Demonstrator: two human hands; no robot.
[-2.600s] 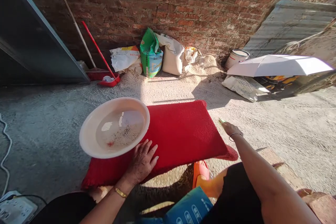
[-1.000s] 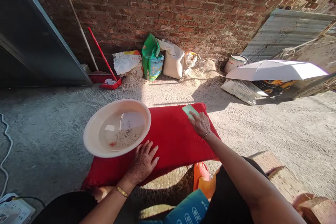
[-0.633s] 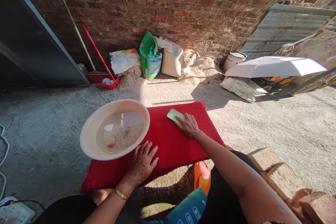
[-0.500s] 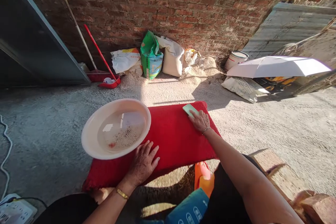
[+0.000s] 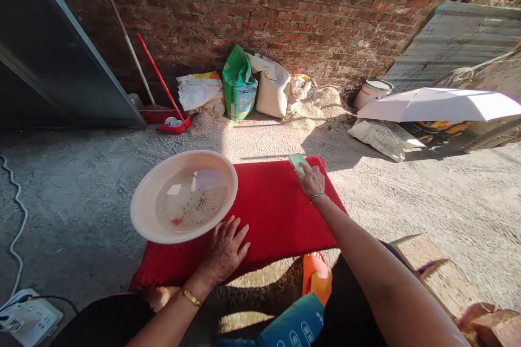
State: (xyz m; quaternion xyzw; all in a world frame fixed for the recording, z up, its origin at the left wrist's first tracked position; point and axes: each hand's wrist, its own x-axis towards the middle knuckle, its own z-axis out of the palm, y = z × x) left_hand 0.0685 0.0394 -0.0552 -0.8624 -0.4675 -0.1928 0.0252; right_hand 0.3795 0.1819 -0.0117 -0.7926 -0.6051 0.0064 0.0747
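Note:
A red, plush-looking cloth [image 5: 272,206] covers a low, table-like surface in front of me. Near its far right corner, my right hand [image 5: 311,180] is closed over a pale green flat block [image 5: 299,162], shaped like the back of a scrubbing brush. Its underside against the cloth is hidden. My left hand [image 5: 228,246] lies flat on the cloth's near side, fingers spread, close by the rim of a pale plastic basin [image 5: 144,211]. Cloudy water with dark grit and a small reddish patch fills the basin's bottom.
Sacks, among them a green bag [image 5: 240,87], lean on the brick wall [image 5: 285,16]. A red dustpan [image 5: 175,127] stands left of them. To the right are a bucket [image 5: 372,92] and a white umbrella [image 5: 439,103]. A power strip [image 5: 30,314] lies at lower left, bricks [image 5: 448,282] at right.
My right hand has pushed the pale green block slightly away from me, to the cloth's far edge. My left hand stays in place. The whole view has shifted a little.

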